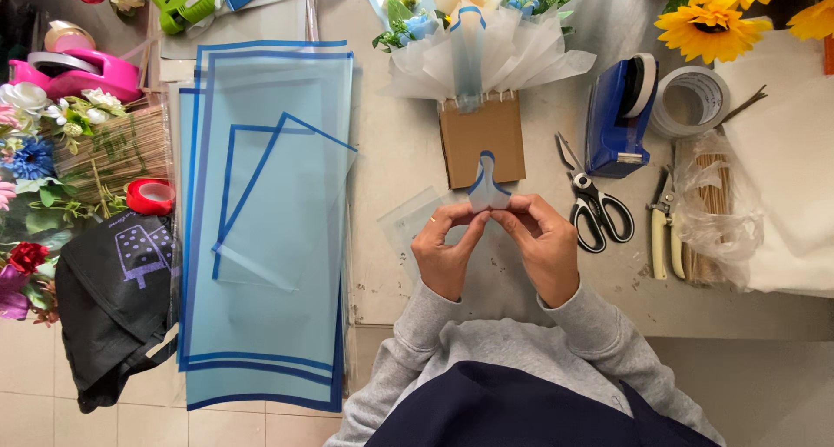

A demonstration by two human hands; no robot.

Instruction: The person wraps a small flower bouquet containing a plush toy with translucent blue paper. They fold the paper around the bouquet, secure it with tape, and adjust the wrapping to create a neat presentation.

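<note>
Both hands meet at the table's near middle. My left hand [445, 251] and my right hand [540, 243] pinch a small folded piece of translucent wrapping paper with a blue edge [488, 188], gathered at the bottom and fanned upward. Just beyond it stands a brown cardboard block [482, 139] that carries a bouquet [473, 52] of white and pale blue wrap, small flowers and a little plush bear.
A stack of pale blue blue-edged sheets [269, 221] lies left. Black-handled scissors [595, 208], a blue tape dispenser [618, 117], a roll of clear tape [691, 99], cream-handled pruners [665, 230] and bagged sticks [708, 208] lie right. Sunflowers [721, 17] top right; artificial flowers, a red tape roll [150, 196] and a black bag [117, 304] far left.
</note>
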